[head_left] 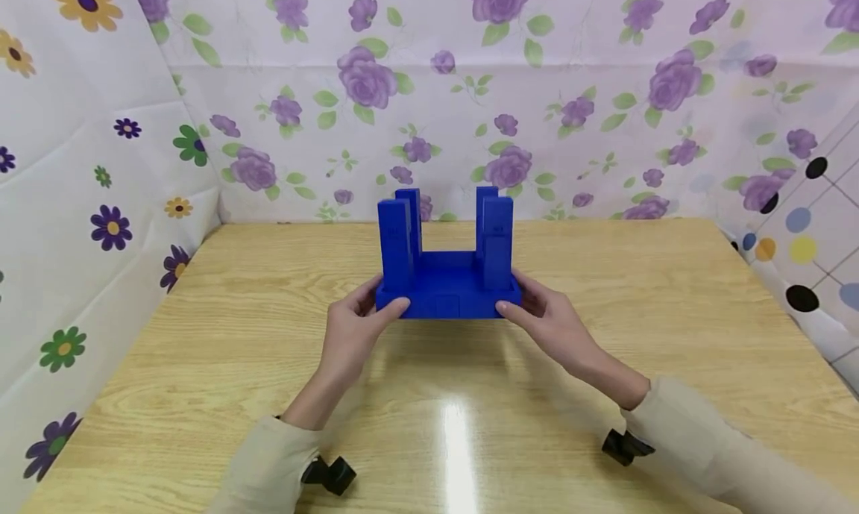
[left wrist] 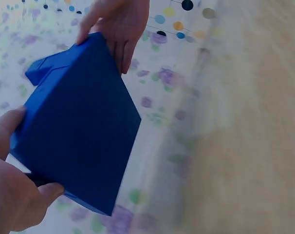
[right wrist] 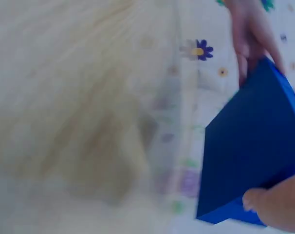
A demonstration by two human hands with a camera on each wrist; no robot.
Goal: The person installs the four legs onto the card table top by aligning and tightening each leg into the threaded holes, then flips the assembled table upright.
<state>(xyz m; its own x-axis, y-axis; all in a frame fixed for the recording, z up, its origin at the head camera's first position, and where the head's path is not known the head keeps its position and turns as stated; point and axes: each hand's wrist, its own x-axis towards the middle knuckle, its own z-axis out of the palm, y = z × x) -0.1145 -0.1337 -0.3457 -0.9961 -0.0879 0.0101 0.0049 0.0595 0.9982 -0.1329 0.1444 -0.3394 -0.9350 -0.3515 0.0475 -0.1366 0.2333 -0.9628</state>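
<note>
A blue rectangular tray-like base with a tall post at each corner [head_left: 447,305] is held level above the table, posts pointing up. My left hand [head_left: 352,327] grips its left end, thumb on the front face and fingers round the side. At the opposite end, my right hand [head_left: 550,324] holds it the same way. The flat, plain underside of the blue base [left wrist: 84,126] faces the left wrist camera, and the right wrist view shows that underside too. Fingers beneath and behind the base are partly hidden.
The light wood table [head_left: 268,335] spreads below, with a bright glare streak near its front. Purple-flowered cloth [head_left: 429,111] hangs along the back edge. Flower-patterned cloth [head_left: 87,201] covers the left side, and dotted cloth [head_left: 805,253] the right.
</note>
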